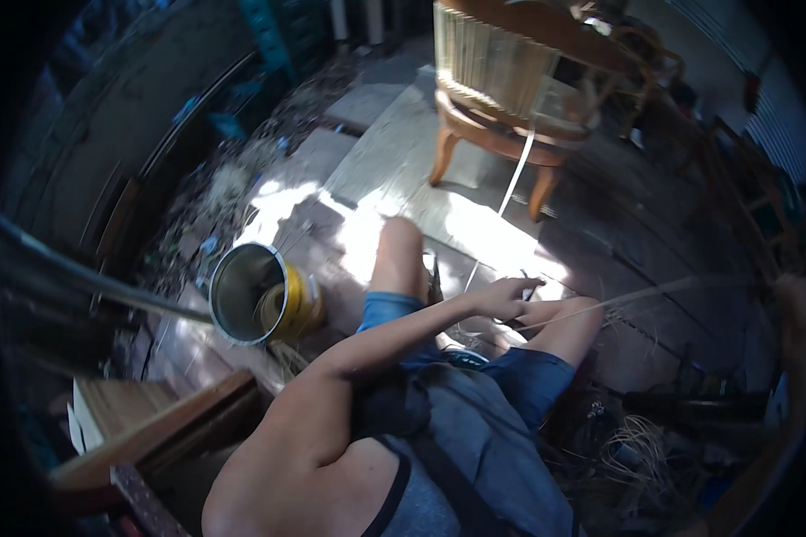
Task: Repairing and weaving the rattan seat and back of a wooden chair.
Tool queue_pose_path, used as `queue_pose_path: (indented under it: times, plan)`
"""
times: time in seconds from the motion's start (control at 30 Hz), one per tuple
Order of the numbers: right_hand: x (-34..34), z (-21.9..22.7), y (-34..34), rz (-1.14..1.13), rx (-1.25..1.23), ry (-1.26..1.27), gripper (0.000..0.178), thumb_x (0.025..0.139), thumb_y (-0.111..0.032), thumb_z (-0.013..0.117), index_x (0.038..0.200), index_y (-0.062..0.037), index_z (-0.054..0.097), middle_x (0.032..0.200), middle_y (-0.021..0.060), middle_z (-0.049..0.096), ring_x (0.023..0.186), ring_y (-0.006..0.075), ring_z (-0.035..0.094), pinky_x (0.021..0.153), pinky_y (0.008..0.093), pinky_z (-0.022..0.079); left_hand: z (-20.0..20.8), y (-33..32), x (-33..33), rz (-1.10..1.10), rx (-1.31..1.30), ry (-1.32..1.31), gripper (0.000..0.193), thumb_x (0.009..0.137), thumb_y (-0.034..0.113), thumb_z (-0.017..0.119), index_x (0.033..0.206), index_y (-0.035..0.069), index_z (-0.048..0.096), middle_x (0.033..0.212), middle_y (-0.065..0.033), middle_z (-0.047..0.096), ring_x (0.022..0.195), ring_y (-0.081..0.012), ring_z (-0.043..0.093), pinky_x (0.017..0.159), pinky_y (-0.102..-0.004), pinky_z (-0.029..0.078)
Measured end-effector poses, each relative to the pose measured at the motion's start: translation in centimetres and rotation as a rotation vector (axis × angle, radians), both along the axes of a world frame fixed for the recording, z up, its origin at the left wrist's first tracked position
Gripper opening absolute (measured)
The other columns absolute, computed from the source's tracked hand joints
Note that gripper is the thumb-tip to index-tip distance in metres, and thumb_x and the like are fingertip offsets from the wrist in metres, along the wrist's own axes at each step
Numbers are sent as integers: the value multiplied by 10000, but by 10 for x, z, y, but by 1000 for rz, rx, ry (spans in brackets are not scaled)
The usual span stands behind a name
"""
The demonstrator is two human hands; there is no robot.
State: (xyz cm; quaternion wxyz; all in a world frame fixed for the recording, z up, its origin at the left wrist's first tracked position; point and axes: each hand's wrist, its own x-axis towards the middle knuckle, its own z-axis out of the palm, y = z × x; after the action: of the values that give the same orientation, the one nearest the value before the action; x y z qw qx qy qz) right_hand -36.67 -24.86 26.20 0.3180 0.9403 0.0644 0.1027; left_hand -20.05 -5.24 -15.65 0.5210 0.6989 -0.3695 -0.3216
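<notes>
My left hand [508, 300] is closed over my right knee, with a thin pale strip [663, 291] passing through it. A small dark thing shows at its fingertips, too unclear to name. The strip, which looks like cane, arcs to the far right, where my right hand [793, 304] is raised and closed at its end; that hand is dim and blurred. Ahead stands a wooden chair [488, 121] with pale strips strung upright across its back [493, 63]. Another pale strip [513, 183] hangs from the chair down towards my legs.
A yellow bucket [309, 304] with something inside stands left of my knees. Beside it lie a metal pole [107, 282] and wooden boards [166, 425]. Tangled loose strips [636, 452] lie at lower right. More chair frames [640, 67] stand at the back right.
</notes>
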Motion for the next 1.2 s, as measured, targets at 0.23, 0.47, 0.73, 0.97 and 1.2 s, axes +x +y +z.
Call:
queue_pose_path:
  times: [0.23, 0.47, 0.73, 0.97, 1.2]
  plan:
    - [98, -129, 95, 541, 199, 109, 43, 788, -69, 570, 828, -58, 558, 718, 93, 554, 692, 268, 606, 576, 366, 452, 136, 26, -56, 594, -677, -492, 456, 901, 45, 580, 1341, 12, 463, 1040, -173, 644, 919, -273, 650, 772, -353, 513]
    - [153, -104, 62, 417, 136, 29, 67, 808, -93, 603, 871, -73, 593, 774, 68, 615, 763, 203, 648, 643, 342, 506, 43, 44, -21, 764, -384, -424, 246, 873, -51, 544, 1099, 22, 611, 892, -136, 674, 839, -225, 683, 720, -323, 528]
    - [209, -116, 33, 438, 172, -38, 88, 802, -64, 618, 880, -64, 658, 805, 86, 652, 799, 224, 673, 682, 351, 532, -48, 47, 17, 675, -190, -180, 271, 913, 123, 596, 1158, 6, 599, 1013, -211, 660, 928, -287, 658, 791, -340, 505]
    - [228, -137, 36, 349, 333, 241, 72, 829, -86, 600, 880, -55, 641, 822, 110, 654, 808, 261, 667, 699, 381, 520, 100, 33, 55, 562, -360, -580, 742, 848, 210, 715, 1449, 27, 319, 1312, -221, 539, 1236, -305, 520, 1006, -385, 413]
    - [238, -129, 16, 478, 462, 21, 141, 864, -114, 562, 941, -60, 666, 857, 137, 682, 808, 276, 683, 736, 403, 541, 95, 42, 47, 675, -546, -81, 190, 988, 87, 507, 1099, -27, 612, 740, -18, 619, 523, -12, 427, 466, -171, 333]
